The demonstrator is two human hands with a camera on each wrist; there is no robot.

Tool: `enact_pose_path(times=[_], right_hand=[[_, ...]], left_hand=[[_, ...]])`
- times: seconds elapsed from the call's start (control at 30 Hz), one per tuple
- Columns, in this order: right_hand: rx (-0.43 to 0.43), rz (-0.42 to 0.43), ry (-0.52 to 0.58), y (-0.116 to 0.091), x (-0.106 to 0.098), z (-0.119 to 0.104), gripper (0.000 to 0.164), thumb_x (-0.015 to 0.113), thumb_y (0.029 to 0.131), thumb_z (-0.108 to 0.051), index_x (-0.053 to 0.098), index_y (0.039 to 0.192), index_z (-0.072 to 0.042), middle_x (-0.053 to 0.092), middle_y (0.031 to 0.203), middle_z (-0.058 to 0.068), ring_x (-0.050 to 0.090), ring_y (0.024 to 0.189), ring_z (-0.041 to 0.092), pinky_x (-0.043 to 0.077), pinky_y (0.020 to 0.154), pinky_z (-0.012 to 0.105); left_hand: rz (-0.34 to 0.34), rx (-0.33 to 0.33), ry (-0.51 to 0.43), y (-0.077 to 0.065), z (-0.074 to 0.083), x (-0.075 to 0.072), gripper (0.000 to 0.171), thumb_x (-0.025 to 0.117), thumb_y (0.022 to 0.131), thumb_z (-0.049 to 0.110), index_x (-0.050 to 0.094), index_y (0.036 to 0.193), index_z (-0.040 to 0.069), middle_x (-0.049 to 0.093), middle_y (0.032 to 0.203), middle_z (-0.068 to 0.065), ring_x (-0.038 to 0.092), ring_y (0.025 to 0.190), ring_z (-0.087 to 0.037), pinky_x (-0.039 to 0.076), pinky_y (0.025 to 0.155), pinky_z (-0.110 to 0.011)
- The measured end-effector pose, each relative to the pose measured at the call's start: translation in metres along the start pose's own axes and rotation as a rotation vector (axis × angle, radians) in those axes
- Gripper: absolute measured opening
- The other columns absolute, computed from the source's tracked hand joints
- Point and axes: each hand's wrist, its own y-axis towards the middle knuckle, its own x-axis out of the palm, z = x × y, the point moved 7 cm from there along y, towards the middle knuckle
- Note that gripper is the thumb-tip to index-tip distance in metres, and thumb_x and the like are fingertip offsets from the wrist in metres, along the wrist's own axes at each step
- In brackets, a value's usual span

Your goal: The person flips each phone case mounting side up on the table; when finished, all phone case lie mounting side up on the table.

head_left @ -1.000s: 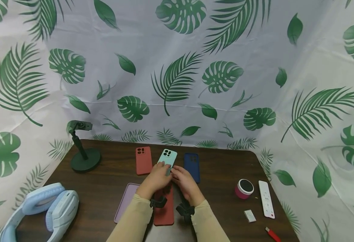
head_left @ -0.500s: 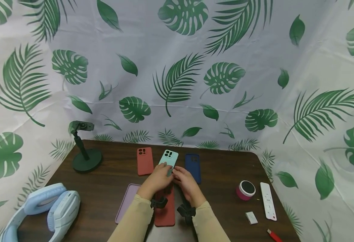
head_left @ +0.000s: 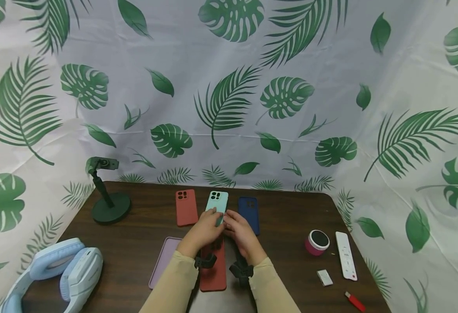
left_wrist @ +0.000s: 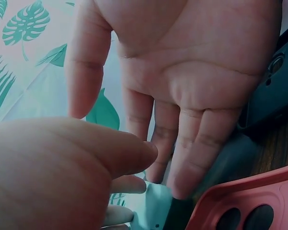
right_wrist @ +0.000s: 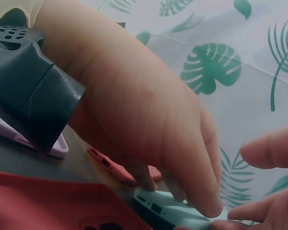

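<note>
A mint-green phone case (head_left: 218, 200) lies near the table's back, camera cutouts at its far end. My left hand (head_left: 203, 231) holds it, thumb across the near part and fingers along its left edge. From the other side my right hand (head_left: 242, 234) touches the case's near right edge with nearly straight fingers; the left wrist view shows its palm (left_wrist: 192, 72). A coral-red phone case (head_left: 186, 208) lies to the left, a dark blue phone case (head_left: 254, 213) to the right. Below my hands, a longer red phone case (head_left: 214, 278) is partly hidden by my left wrist.
A lilac phone case (head_left: 162, 261) lies beside my left sleeve. Blue headphones (head_left: 82, 274) and a dark green stand (head_left: 111, 208) are on the left. On the right are a pink round jar (head_left: 317, 242), a white remote (head_left: 345, 255), a small white block (head_left: 324, 278) and a red USB stick (head_left: 355, 301).
The mint-green phone case has turned slightly counterclockwise and now lies straighter. My right hand has shifted a little forward along its edge; the left hand stays on it.
</note>
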Motion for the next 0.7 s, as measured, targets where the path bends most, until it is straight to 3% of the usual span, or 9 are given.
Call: enact_pose_path(times=[0.57,0.7], right_hand=[[-0.056,0.039,0.104,-0.0022,-0.0049,-0.0078,0.068,0.052,0.105,-0.020,0.019,0.158,0.005,0.025,0.163,0.027,0.034,0.149,0.039,0.034,0.119,0.050],[-0.065,0.045,0.116,-0.0027,-0.0054,-0.0089,0.068,0.053,0.104,-0.020,0.021,0.158,0.006,0.027,0.162,0.028,0.037,0.146,0.039,0.036,0.118,0.049]], left_hand=[[0.028,0.043,-0.090,-0.0001,0.0035,-0.0019,0.047,0.060,0.102,0.030,0.053,0.145,0.012,0.040,0.158,-0.021,0.036,0.148,-0.040,0.036,0.115,-0.059],[0.033,0.047,-0.092,0.0007,0.0031,-0.0036,0.047,0.061,0.102,0.029,0.053,0.145,0.012,0.047,0.153,-0.016,0.044,0.143,-0.036,0.041,0.112,-0.056]])
